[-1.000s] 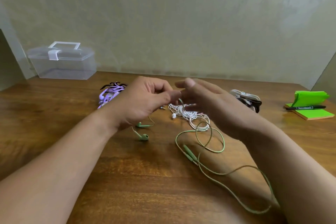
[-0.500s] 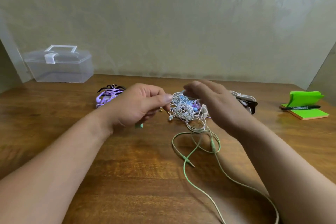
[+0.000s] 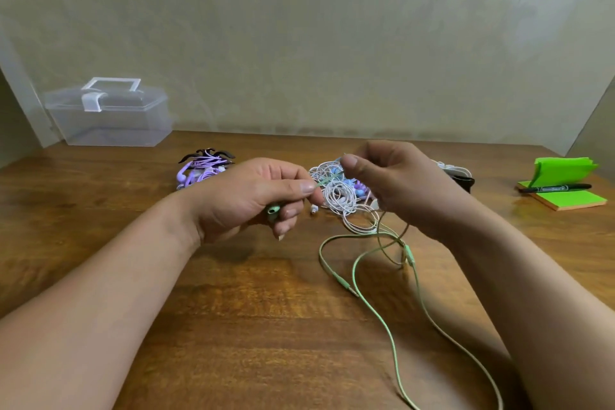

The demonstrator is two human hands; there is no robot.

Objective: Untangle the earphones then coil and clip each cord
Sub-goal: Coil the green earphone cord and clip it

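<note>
- Pale green earphone cord [image 3: 382, 323] is stretched taut across the short gap between the two hands, which are raised above the wooden tabletop [image 3: 199, 326]
- Left hand [image 3: 246, 200] has its fingers [image 3: 299, 188] clamped on one end of that taut stretch, thumb pressed over forefinger; the other fingers curl under, and a green earbud [image 3: 273, 210] shows beneath them
- Right hand [image 3: 399, 183], held slightly higher, has its fingers [image 3: 349, 163] pinched together on the other end of the stretch, the rest curled in loosely
- From under the right hand the cord drops to the tabletop, loops, passes its inline remote [image 3: 410, 255] and trails off toward the near edge of view
- Its jack plug [image 3: 347, 288] lies flat on the wood, below the gap between the hands
- Just behind the hands sits a tangle of white earphone cords [image 3: 336, 200] with blue earbuds [image 3: 354, 184] caught in it; the green loops meet its near edge
- Left of the tangle lie coiled purple earphones [image 3: 199, 173] with a black claw clip [image 3: 206, 154] on them
- Behind the right hand, partly hidden, is a white coiled bundle [image 3: 452, 170] with something black on it
- Far left, by the wall, stands a clear plastic box [image 3: 109, 123] with a lid and handle
- Far right lies a green sticky-note pad [image 3: 572, 201] with a black marker [image 3: 555, 189] across it
</note>
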